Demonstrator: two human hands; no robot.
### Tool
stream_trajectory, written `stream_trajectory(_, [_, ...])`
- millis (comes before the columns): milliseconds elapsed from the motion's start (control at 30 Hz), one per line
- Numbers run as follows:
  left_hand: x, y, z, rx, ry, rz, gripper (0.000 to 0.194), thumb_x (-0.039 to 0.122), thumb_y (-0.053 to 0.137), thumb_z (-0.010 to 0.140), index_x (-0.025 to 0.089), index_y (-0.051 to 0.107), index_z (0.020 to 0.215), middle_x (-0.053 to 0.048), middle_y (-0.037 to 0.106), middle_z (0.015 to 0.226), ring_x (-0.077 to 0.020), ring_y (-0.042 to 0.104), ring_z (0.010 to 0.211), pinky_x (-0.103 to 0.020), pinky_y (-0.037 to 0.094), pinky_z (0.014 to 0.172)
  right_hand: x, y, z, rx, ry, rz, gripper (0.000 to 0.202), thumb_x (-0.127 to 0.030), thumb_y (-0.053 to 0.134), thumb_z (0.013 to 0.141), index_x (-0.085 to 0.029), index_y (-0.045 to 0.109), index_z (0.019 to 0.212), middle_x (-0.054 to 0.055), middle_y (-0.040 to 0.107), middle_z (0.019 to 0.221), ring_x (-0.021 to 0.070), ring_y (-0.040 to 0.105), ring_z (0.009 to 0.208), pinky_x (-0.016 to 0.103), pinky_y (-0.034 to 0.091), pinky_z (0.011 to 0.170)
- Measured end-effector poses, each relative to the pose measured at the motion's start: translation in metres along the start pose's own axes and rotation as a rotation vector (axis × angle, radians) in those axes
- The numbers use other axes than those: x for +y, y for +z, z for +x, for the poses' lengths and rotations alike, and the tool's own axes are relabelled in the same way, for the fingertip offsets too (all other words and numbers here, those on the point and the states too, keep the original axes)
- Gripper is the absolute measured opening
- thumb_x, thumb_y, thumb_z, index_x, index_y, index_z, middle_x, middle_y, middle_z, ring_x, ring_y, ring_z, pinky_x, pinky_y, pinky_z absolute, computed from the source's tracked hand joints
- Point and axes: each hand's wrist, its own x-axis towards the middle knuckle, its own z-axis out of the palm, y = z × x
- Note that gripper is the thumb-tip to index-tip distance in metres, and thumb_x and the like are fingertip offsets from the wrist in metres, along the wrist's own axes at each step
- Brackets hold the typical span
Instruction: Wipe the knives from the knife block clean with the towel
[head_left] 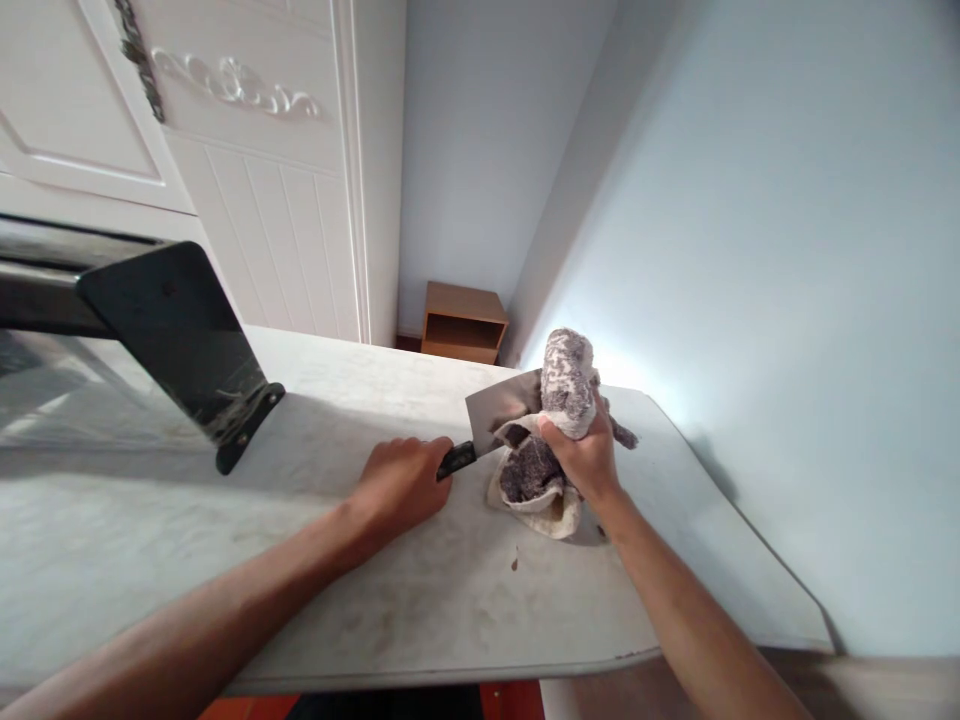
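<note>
My left hand (407, 485) is closed round the black handle of a cleaver (504, 408), low over the white table. Its broad metal blade points right and partly goes behind a bunched cloth (568, 385). The cloth is white and dark purple-brown, and my right hand (589, 450) is wrapped round its upper part. A lower fold of the cloth hangs down at the table, left of my right wrist. Whether the blade touches the cloth cannot be made out fully.
The white table (337, 600) has a small brown speck (514, 565) near its front. A black metal bracket (180, 340) stands at the left beside a clear panel. Behind are white cabinets (262, 200) and a small brown wooden box (465, 320); a pale wall (787, 300) borders the right.
</note>
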Motion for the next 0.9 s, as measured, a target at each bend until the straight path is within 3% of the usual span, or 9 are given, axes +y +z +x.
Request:
stream_trajectory(167, [0.004, 0.002, -0.004, 0.01, -0.009, -0.041, 0.023, 0.03, 0.046, 0.078, 0.024, 0.066, 0.088, -0.01, 0.07, 0.08, -0.0311, 0.067, 0.076, -0.035, 0.042, 0.062, -0.008, 0.0, -0.002, -0.105, -0.122, -0.1, 0.025, -0.028, 0.067, 0.075, -0.02, 0.062, 0.098, 0.007, 0.062, 0.103, 0.0222, 0.061, 0.093, 0.034, 0.048, 0.084])
stream_trajectory(267, [0.002, 0.002, -0.002, 0.008, -0.03, -0.069, 0.022, 0.029, 0.047, 0.077, 0.024, 0.065, 0.087, -0.009, 0.07, 0.08, -0.0298, 0.067, 0.077, -0.034, 0.042, 0.062, -0.007, 0.0, -0.004, -0.127, -0.027, -0.092, 0.024, -0.032, 0.069, 0.075, -0.019, 0.064, 0.094, 0.005, 0.067, 0.089, 0.0226, 0.063, 0.081, 0.034, 0.049, 0.076])
stream_trajectory(367, [0.0, 0.002, 0.001, 0.008, -0.049, -0.076, 0.022, 0.031, 0.047, 0.077, 0.023, 0.065, 0.089, -0.01, 0.07, 0.082, -0.0297, 0.067, 0.079, -0.035, 0.042, 0.063, -0.005, -0.001, -0.005, -0.131, 0.064, -0.022, 0.038, -0.035, 0.072, 0.073, -0.018, 0.064, 0.107, 0.006, 0.07, 0.091, 0.025, 0.065, 0.084, 0.035, 0.05, 0.077])
stream_trajectory(567, [-0.001, 0.002, 0.004, 0.018, -0.072, -0.05, 0.026, 0.031, 0.047, 0.078, 0.023, 0.065, 0.096, -0.011, 0.07, 0.086, -0.0319, 0.067, 0.083, -0.037, 0.044, 0.067, -0.016, 0.001, -0.01, -0.413, -0.006, 0.163, 0.044, -0.028, 0.072, 0.074, -0.021, 0.064, 0.116, 0.005, 0.071, 0.098, 0.0255, 0.065, 0.088, 0.038, 0.049, 0.084])
stream_trajectory(700, [-0.002, 0.004, 0.005, 0.027, -0.073, -0.052, 0.03, 0.032, 0.048, 0.079, 0.025, 0.065, 0.103, -0.012, 0.071, 0.091, -0.0328, 0.067, 0.085, -0.037, 0.045, 0.068, -0.022, 0.008, -0.016, -0.488, -0.107, 0.034, 0.065, -0.032, 0.072, 0.074, -0.026, 0.052, 0.136, 0.005, 0.07, 0.108, 0.0273, 0.067, 0.091, 0.037, 0.05, 0.083])
stream_trajectory(800, [0.0, 0.004, 0.005, 0.023, -0.048, -0.035, 0.034, 0.032, 0.047, 0.08, 0.024, 0.064, 0.109, -0.013, 0.071, 0.093, -0.0336, 0.067, 0.086, -0.038, 0.045, 0.068, -0.028, 0.013, -0.017, -0.527, -0.213, -0.132, 0.07, -0.036, 0.068, 0.079, -0.029, 0.042, 0.144, 0.006, 0.067, 0.118, 0.0282, 0.066, 0.097, 0.037, 0.049, 0.085])
stream_trajectory(900, [0.002, 0.002, 0.003, 0.005, -0.015, -0.004, 0.032, 0.032, 0.046, 0.083, 0.021, 0.063, 0.108, -0.015, 0.071, 0.092, -0.0334, 0.068, 0.084, -0.038, 0.045, 0.069, -0.034, 0.018, -0.016, -0.583, -0.267, -0.275, 0.07, -0.039, 0.063, 0.083, -0.029, 0.036, 0.147, 0.008, 0.069, 0.112, 0.0279, 0.066, 0.094, 0.037, 0.048, 0.088])
